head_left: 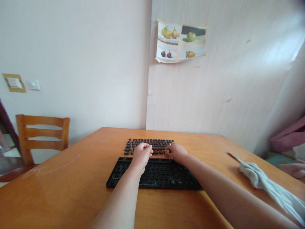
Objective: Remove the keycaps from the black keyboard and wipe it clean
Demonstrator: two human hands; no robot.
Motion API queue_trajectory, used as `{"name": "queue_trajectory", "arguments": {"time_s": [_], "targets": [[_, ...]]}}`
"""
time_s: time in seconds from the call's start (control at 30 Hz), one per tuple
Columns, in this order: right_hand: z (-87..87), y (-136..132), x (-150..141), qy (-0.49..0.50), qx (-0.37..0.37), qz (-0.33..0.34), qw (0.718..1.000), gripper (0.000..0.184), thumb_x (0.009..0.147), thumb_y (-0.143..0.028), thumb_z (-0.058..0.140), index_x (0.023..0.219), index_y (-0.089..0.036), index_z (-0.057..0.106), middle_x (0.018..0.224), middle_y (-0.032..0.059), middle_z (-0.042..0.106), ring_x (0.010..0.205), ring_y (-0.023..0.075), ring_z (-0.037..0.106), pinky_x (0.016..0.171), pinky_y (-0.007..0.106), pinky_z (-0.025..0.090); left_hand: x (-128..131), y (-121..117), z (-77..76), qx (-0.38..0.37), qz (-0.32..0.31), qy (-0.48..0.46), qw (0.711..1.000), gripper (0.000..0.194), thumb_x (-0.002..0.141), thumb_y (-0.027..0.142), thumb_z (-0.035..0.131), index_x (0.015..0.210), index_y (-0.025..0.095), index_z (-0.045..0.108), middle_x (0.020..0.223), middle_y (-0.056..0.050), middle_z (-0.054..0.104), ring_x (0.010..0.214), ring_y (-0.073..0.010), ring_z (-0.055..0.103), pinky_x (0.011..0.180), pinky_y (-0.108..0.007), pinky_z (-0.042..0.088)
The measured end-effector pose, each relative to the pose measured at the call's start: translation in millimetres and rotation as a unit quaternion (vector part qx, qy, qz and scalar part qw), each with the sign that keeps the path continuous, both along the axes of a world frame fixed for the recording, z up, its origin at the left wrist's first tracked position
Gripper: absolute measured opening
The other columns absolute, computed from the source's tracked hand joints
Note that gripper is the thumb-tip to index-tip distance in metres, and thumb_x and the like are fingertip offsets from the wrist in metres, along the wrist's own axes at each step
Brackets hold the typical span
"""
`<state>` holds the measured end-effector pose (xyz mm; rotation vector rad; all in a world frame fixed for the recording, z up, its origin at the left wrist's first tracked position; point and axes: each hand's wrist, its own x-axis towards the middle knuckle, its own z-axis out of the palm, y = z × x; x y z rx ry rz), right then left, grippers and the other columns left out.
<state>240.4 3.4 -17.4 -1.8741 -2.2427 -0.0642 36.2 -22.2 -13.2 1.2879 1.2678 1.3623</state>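
Note:
A black keyboard (164, 173) with its keycaps off lies on the wooden table, bare switches showing. Behind it, loose black keycaps (152, 141) are laid out in rows. My left hand (142, 154) is closed above the keyboard's upper edge, fingertips pinched together; whatever it may hold is hidden. To its right, my right hand (176, 152) grips a wire keycap puller (170, 156), whose thin loops hang below the fingers at the keyboard's top edge, near the lowest row of keycaps.
A pale cloth (258, 178) with a thin stick (233, 157) poking out lies on the right of the table (78, 190). Thin white string (57, 167) lies on the left. A wooden chair (44, 133) stands beyond the left edge, and a wall rises behind the table.

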Motion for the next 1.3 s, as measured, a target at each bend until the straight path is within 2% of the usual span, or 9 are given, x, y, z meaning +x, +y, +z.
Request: {"name": "queue_trajectory", "arguments": {"time_s": [0.2,0.3,0.4,0.57,0.67,0.83,1.0,1.13,1.3], "targets": [[11.4,-13,5,0.041,0.034,0.02,0.998,0.031,0.089,-0.038,0.049,0.108,-0.021,0.067,0.103,0.0084,0.068,0.094,0.0197,0.061,0.078,0.026,0.042,-1,0,-0.3,-0.003,-0.006,0.002,1.0,0.017,0.074,0.032,0.06,0.079,0.015,0.062,0.071,-0.008,0.07,0.056,-0.0129,0.06,0.055,-0.024,0.045],[17.4,-26,9,0.121,0.057,0.056,0.989,0.037,0.092,-0.044,0.041,0.097,-0.021,0.069,0.087,0.0046,0.069,0.084,0.0175,0.061,0.072,0.024,0.042,-1,0,-1.9,-0.001,-0.008,0.006,1.0,0.016,0.074,0.032,0.06,0.078,0.016,0.062,0.07,-0.007,0.069,0.057,-0.0134,0.06,0.056,-0.024,0.046],[22.6,-43,11,0.225,0.059,0.059,0.971,0.038,0.091,-0.044,0.039,0.088,-0.019,0.068,0.066,0.0003,0.061,0.066,0.0144,0.057,0.06,0.023,0.04,0,1,-4.5,0.014,-0.013,0.02,1.0,0.015,0.074,0.031,0.06,0.075,0.016,0.061,0.07,-0.007,0.069,0.061,-0.0151,0.062,0.059,-0.025,0.047],[35.2,-79,12,0.364,0.008,-0.001,0.931,0.02,0.084,-0.036,0.049,0.081,-0.019,0.058,0.049,-0.0054,0.051,0.045,0.0099,0.044,0.046,0.021,0.033,0,1,-9.1,0.046,-0.014,0.078,0.996,0.014,0.074,0.032,0.059,0.074,0.018,0.062,0.07,-0.006,0.069,0.064,-0.017,0.063,0.062,-0.027,0.047],[39.2,-93,15,0.408,-0.064,0.026,0.91,0.025,0.082,-0.042,0.055,0.076,-0.018,0.055,0.047,-0.0049,0.053,0.04,0.0081,0.041,0.041,0.019,0.031,0,2,-11.6,0.059,-0.011,0.102,0.993,0.016,0.075,0.034,0.058,0.075,0.019,0.063,0.069,-0.006,0.069,0.064,-0.0171,0.063,0.063,-0.027,0.046],[31.8,-102,21,0.422,-0.125,0.074,0.895,0.042,0.078,-0.058,0.06,0.075,-0.016,0.057,0.053,-0.0016,0.059,0.04,0.0067,0.045,0.039,0.018,0.03,-1,4,-14.2,0.075,-0.015,0.13,0.989,0.02,0.076,0.037,0.057,0.077,0.018,0.064,0.069,-0.006,0.069,0.064,-0.0172,0.063,0.063,-0.028,0.045],[25.9,-110,17,0.391,-0.139,0.086,0.906,0.049,0.084,-0.064,0.048,0.079,-0.017,0.06,0.047,-0.0038,0.054,0.037,0.0066,0.042,0.038,0.018,0.029,0,0,-11.5,0.073,-0.021,0.149,0.986,0.018,0.076,0.035,0.056,0.077,0.018,0.063,0.07,-0.005,0.069,0.064,-0.0172,0.062,0.062,-0.027,0.044],[25.9,-118,9,0.345,-0.115,0.109,0.925,0.045,0.086,-0.06,0.049,0.078,-0.017,0.06,0.047,-0.0039,0.054,0.04,0.0066,0.041,0.041,0.018,0.03,1,-2,-9.0,0.072,-0.02,0.156,0.985,0.017,0.075,0.034,0.058,0.077,0.018,0.063,0.071,-0.005,0.069,0.065,-0.0172,0.062,0.062,-0.027,0.044],[25.5,-124,4,0.311,-0.138,0.119,0.933,0.034,0.086,-0.051,0.054,0.085,-0.018,0.063,0.054,-0.0026,0.058,0.044,0.0074,0.045,0.043,0.018,0.031,1,-3,-8.7,0.072,-0.027,0.148,0.986,0.016,0.075,0.033,0.058,0.077,0.018,0.063,0.072,-0.006,0.069,0.065,-0.0172,0.062,0.062,-0.027,0.044]]}}
